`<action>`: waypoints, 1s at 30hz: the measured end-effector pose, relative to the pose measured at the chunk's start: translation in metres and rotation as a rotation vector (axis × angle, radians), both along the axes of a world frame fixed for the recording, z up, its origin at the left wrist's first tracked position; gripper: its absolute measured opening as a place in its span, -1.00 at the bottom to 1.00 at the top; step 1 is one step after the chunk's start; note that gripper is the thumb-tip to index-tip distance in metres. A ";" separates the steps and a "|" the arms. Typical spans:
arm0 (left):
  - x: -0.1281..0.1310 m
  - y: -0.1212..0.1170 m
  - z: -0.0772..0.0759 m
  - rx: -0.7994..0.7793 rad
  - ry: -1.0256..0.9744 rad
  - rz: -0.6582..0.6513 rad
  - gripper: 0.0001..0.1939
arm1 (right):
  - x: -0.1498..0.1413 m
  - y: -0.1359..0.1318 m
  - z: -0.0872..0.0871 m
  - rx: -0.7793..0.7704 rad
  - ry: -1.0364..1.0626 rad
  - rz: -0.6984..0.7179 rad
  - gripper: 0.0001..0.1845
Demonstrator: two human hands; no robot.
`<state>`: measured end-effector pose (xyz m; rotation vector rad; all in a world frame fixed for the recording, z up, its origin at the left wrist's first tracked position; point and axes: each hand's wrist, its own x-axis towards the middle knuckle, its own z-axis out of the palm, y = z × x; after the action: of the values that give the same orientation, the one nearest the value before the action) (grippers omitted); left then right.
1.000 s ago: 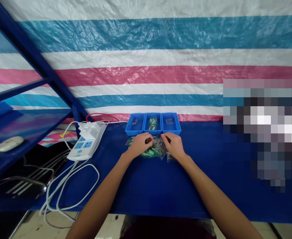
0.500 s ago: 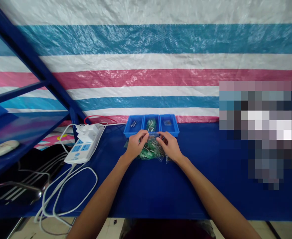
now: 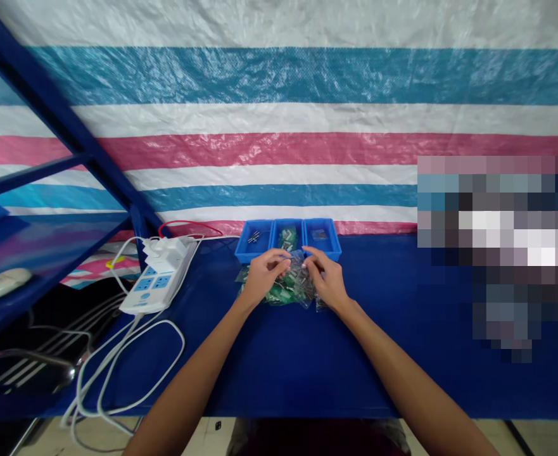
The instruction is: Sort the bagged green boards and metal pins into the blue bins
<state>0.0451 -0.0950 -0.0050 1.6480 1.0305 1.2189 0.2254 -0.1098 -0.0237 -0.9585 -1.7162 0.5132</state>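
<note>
A small clear plastic bag [image 3: 298, 261] is stretched between my hands, just in front of the blue trays. My left hand [image 3: 265, 273] pinches its left side between thumb and fingers. On the other side, the fingers of my right hand [image 3: 327, 276] are bent and close on its right edge. Beneath them lies a pile of clear bags [image 3: 279, 294] with green and metallic pieces inside. Too little detail shows to name those pieces.
Three joined blue trays [image 3: 239, 253] hold metal pins, green-and-white parts and a small clear bag. Left of them, a white power strip [image 3: 142, 297] lies with looped cables [image 3: 182, 345]. A blue metal frame [image 3: 110, 183] rises at left; a blurred-out person is at right.
The bag between my hands has opened out from a narrow strip into a wider sheet. My right fingers have shifted slightly, and the view has moved a little.
</note>
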 end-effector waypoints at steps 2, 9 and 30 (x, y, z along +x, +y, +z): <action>0.000 0.001 0.000 -0.050 -0.070 -0.020 -0.59 | 0.000 -0.001 0.002 0.050 -0.030 0.055 -0.65; 0.003 -0.003 0.002 -0.046 -0.030 -0.031 -0.67 | -0.001 -0.002 0.007 0.053 -0.043 0.015 -0.77; 0.000 -0.001 -0.014 0.419 0.855 -0.006 -0.76 | 0.007 0.011 0.001 -0.238 -0.321 -0.389 -0.86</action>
<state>0.0453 -0.0956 -0.0191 2.6100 1.3072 0.7309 0.2326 -0.0986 -0.0229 -1.5759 -1.7091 0.3212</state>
